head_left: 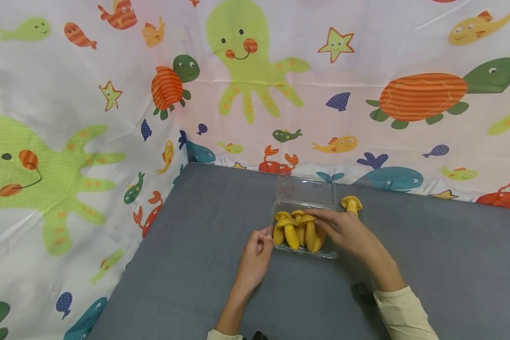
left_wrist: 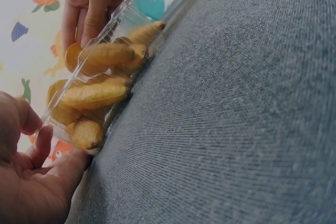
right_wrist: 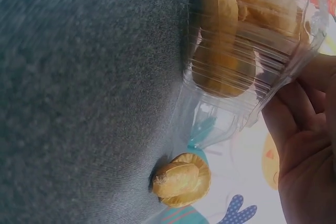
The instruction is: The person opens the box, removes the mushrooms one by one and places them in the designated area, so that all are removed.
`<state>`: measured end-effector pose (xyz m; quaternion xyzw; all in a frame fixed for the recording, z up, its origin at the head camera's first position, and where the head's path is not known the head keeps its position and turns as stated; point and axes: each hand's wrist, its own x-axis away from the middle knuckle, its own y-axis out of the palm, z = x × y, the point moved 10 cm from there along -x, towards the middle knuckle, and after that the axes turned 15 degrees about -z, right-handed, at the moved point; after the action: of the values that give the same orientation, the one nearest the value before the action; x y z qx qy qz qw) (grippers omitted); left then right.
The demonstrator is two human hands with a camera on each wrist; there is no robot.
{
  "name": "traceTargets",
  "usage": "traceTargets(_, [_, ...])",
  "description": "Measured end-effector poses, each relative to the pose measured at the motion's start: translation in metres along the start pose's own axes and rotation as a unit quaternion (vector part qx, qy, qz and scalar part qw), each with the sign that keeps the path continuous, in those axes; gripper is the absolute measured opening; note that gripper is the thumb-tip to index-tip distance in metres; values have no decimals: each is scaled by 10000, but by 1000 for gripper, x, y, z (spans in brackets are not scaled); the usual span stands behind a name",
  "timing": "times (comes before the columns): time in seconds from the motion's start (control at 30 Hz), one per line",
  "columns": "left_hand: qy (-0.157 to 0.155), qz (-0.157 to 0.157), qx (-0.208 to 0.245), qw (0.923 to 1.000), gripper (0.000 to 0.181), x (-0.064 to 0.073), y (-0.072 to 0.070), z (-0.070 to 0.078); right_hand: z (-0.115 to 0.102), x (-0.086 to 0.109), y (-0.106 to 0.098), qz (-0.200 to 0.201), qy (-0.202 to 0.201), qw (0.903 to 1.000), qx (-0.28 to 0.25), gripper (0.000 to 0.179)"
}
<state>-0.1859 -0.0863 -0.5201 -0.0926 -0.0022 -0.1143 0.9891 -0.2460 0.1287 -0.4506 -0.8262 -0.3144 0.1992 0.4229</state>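
A clear plastic clamshell box (head_left: 329,255) lies with its lid (head_left: 306,190) folded back away from me. Inside it, several yellow mushrooms (head_left: 291,232) are packed side by side, caps toward the far side. My left hand (head_left: 255,257) pinches the box's left rim between thumb and fingers. From the right, my right hand (head_left: 344,231) reaches over the box and holds a mushroom (head_left: 310,231) by its cap; in the left wrist view the fingertips of the right hand (left_wrist: 94,3) are right at a cap. Outside the box, one more mushroom (right_wrist: 181,180) stands by its far right corner.
The box rests on a grey cloth-covered table (head_left: 204,226). A white curtain (head_left: 280,42) printed with sea animals hangs behind the table and along its left side. Dark wrist straps show near both cream sleeves (head_left: 403,311).
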Motion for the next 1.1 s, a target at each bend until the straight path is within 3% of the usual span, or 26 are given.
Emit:
traceTargets(0.6, [68, 32, -27, 10000, 25, 0, 0, 1, 5, 15, -21, 529, 195, 9983, 138, 35])
traceTargets(1.1, [108, 2, 1, 9999, 26, 0, 1, 3, 4, 34, -53, 1502, 18, 9874, 495, 39])
